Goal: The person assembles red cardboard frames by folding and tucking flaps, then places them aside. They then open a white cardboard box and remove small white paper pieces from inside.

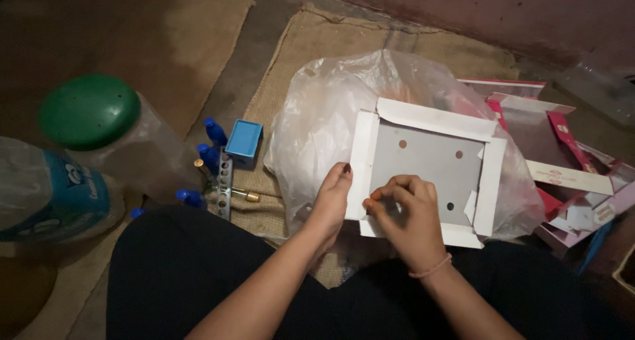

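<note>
Both hands work one flat cardboard tray (430, 161) at frame centre: its left flap is gripped by the left hand (334, 198), while the lower-left corner is pinched by the right hand (403, 211); folds are best pressed firmly along creases.

- flat white-and-grey carton blank (430, 165), square, holes punched, centre, on clear plastic bag (317, 128)
- pink-white flattened cartons (569, 174) right of blank
- small blue box (244, 141) left of bag
- blue bottle label (66, 198) far left
</note>
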